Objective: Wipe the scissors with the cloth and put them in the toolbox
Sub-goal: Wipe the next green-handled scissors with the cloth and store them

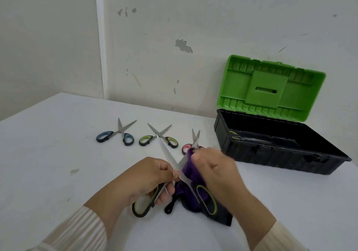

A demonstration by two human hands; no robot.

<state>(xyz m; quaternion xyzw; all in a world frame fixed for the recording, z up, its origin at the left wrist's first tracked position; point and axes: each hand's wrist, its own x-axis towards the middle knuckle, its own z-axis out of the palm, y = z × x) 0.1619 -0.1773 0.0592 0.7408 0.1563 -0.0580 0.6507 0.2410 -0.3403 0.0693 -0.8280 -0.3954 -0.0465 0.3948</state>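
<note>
My left hand (149, 177) grips a large pair of green-and-black scissors (169, 157) near the pivot, blades spread wide and pointing away from me. My right hand (215, 167) presses a purple cloth (187, 188) against the right blade. Farther back on the table lie blue-handled scissors (118, 134), smaller green-handled scissors (158, 137) and pink-handled scissors (190, 144), the last partly hidden by my right hand. At the right stands the black toolbox (271, 154) with its green lid (271, 88) raised; one green-handled pair (246, 137) lies inside.
Everything sits on a white table (58, 154) set in a corner of scuffed white walls. The toolbox lid leans back near the wall. A black cord loop (170, 206) hangs from the cloth onto the table.
</note>
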